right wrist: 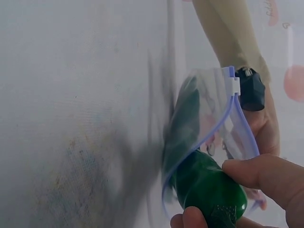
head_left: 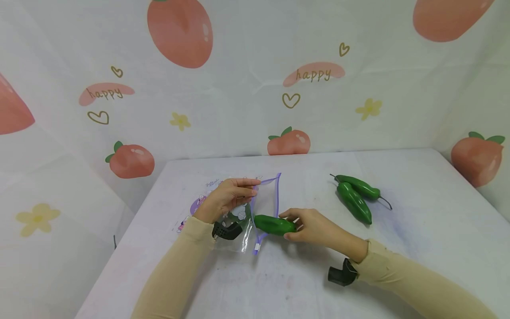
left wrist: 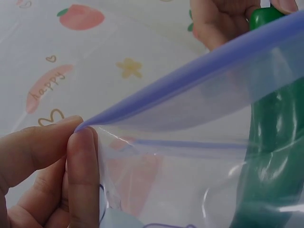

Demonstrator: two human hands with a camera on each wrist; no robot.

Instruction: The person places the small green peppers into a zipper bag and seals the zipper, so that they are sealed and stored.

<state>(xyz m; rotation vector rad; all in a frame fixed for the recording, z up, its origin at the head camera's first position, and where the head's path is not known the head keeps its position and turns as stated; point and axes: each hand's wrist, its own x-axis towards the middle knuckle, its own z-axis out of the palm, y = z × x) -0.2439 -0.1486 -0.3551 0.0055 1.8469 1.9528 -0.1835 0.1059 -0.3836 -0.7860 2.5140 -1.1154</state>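
Observation:
A clear zip bag with a purple zip edge and white slider lies with its mouth spread toward the right. My left hand pinches the purple rim between thumb and fingers, as the left wrist view shows. In my right hand is a green pepper, gripped by its near end. Its far end is inside the bag's mouth. Another dark green shape shows through the plastic deeper in the bag, partly hidden by my left hand in the head view.
Two more green peppers, a front one and a back one, lie touching on the white table at right. A printed peach cloth hangs behind. Black wrist cameras, left and right, sit on both sleeves.

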